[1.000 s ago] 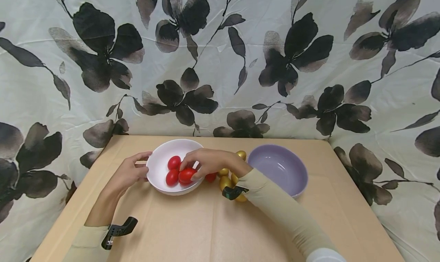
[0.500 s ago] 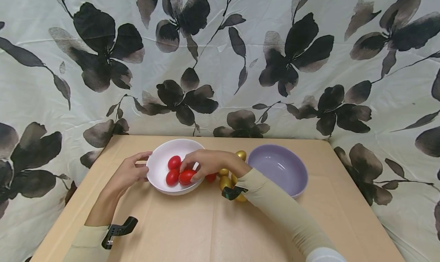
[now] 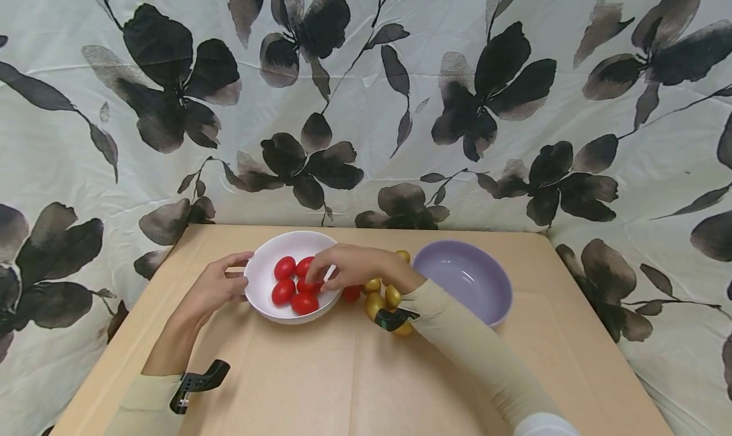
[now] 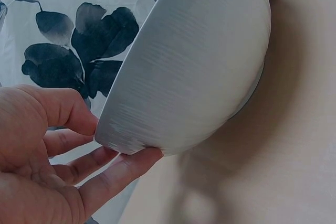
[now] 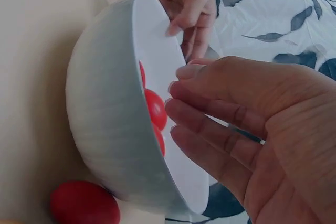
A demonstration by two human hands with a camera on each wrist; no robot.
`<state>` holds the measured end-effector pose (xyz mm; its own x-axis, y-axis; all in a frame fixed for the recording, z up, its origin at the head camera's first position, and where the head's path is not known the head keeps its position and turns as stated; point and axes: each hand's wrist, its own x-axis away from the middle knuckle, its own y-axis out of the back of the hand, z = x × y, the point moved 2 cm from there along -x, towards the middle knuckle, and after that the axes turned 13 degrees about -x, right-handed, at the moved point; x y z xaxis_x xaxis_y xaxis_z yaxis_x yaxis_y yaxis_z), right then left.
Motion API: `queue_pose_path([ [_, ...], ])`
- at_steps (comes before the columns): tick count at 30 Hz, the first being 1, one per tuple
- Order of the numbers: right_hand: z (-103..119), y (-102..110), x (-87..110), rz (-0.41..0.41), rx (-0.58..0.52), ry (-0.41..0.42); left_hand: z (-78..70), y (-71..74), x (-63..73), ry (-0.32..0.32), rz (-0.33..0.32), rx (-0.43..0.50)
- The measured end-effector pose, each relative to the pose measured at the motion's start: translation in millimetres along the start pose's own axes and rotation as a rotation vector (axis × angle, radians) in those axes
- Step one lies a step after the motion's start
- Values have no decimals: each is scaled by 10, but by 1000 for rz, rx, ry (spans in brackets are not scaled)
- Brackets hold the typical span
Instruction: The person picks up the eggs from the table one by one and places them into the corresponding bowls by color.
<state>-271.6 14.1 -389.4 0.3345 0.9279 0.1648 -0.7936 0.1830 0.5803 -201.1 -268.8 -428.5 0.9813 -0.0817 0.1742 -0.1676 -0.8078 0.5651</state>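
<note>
My left hand [image 3: 220, 285] holds a white bowl [image 3: 297, 244] at its left rim, thumb at the edge and fingers under the outer wall in the left wrist view. Several smooth red egg-shaped pieces [image 3: 283, 292] lie inside the bowl. Over the bowl's right side hovers my right hand [image 3: 353, 265], fingers loosely bent and thumb near the fingertips. In the right wrist view nothing shows between those fingers. The hand partly covers some red pieces in the head view.
One red egg-shaped piece [image 3: 351, 293] lies on the table just right of the white bowl. Several gold egg-shaped pieces [image 3: 374, 305] sit beside it, partly under the right wrist. Farther right stands a purple bowl [image 3: 463, 277]. A floral cloth [image 3: 400, 105] hangs behind the table.
My right hand has let go of a red piece and drawn slightly up and right. The red pieces in the bowl have shifted and more show. The left hand stays at the rim.
</note>
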Motion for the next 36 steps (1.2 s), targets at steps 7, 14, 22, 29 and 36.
queue_pose_path([
  [7,-40,88,185,-86,-29,20,-7,3,10,5,5,-4],
  [14,-121,134,346,-133,-101,16,6,1,13,-5,-8,-2],
  [22,-243,132,472,-156,-146,2,24,-7,12,-13,-15,2],
  [29,-326,145,555,-204,-145,-11,28,-12,5,-9,-8,4],
  [36,-434,128,578,-205,-97,-42,27,-9,6,0,-6,-2],
])
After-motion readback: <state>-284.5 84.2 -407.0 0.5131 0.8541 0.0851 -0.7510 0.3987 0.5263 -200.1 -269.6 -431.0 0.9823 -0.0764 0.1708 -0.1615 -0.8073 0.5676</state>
